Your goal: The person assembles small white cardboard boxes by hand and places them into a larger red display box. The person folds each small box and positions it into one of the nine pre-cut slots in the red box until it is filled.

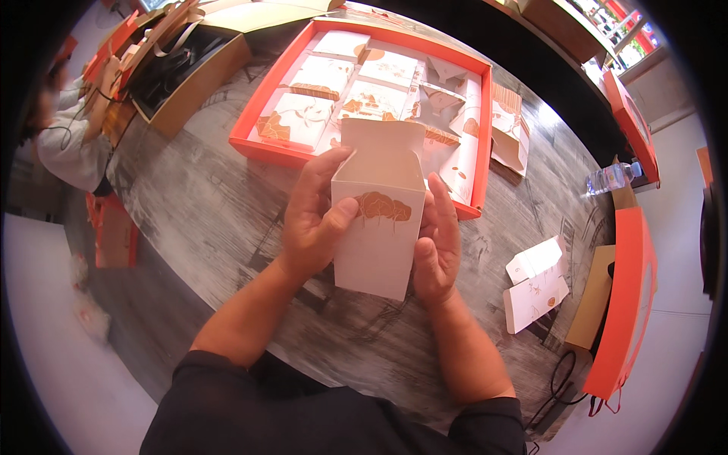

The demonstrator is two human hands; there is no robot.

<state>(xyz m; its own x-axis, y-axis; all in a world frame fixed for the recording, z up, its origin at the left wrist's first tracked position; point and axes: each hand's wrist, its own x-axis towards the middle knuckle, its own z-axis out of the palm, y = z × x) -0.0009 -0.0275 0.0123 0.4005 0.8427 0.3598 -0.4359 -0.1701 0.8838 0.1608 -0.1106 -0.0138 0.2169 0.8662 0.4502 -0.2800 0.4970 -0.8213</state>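
Note:
A white paper box with a brown tree print stands upright between my hands, its top flap raised and its upper end uncovered. My left hand grips its left side, with the thumb on the front face and the fingers behind. Along the right side, my right hand cups the box, thumb and forefinger pointing up; some of its fingers are hidden behind the box. Just beyond is a shallow red box containing several white printed boxes and partly uncovered compartments.
A flattened white carton lies on the grey wood-grain table. Another carton sits beside the red box. At right are a water bottle and a red case. Another person's sleeve and a cardboard box appear far left.

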